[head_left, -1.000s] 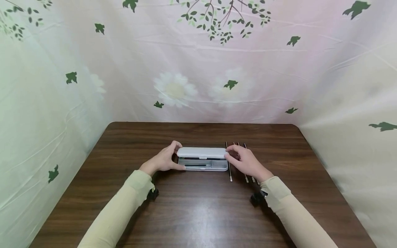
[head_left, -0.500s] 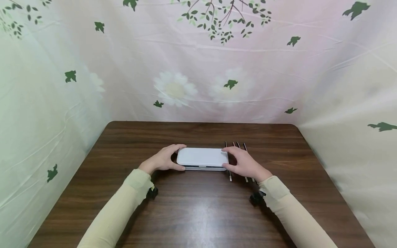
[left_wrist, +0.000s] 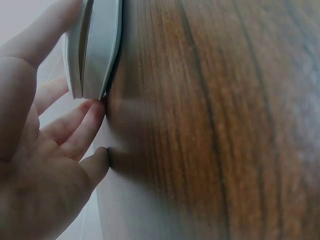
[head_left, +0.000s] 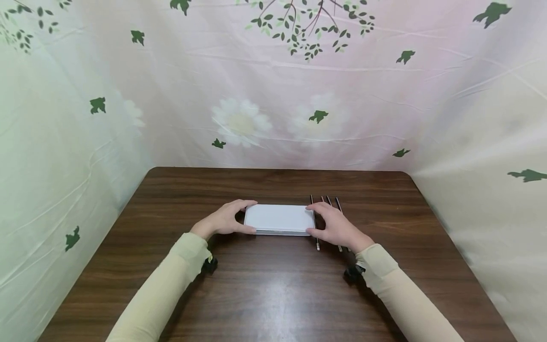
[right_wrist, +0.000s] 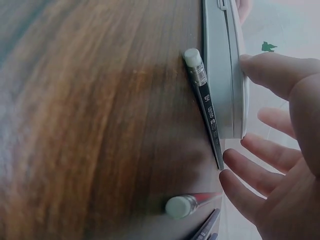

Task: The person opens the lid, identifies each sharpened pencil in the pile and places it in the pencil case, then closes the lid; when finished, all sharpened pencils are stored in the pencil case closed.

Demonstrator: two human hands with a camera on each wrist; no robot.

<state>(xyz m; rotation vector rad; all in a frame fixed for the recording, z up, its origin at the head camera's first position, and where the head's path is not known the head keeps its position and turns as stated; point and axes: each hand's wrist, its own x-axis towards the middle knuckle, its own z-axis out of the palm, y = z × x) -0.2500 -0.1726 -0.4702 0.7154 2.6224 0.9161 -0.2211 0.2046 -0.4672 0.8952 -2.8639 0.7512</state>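
A white pencil case (head_left: 279,217) lies on the table with its lid down, hiding its inside. In the left wrist view, a thin dark seam still runs between lid and base. My left hand (head_left: 223,219) grips the case's left end, thumb at the front edge and fingers at the back. At the opposite end, my right hand (head_left: 337,225) holds the case likewise, its thumb (right_wrist: 270,72) touching the lid edge. A black pencil (right_wrist: 207,102) with a white eraser lies right beside the case, under the right hand.
Several more pencils lie to the right of the case, partly covered by the right hand; one, a red pencil (right_wrist: 185,205), shows its eraser end. The brown wooden table (head_left: 273,289) meets a patterned cloth backdrop (head_left: 273,95) at the back and sides.
The lid has swung down over the case, hiding the pencils inside. My right hand has shifted from the lid's right edge to span the case's right end. The left hand stays at its end.
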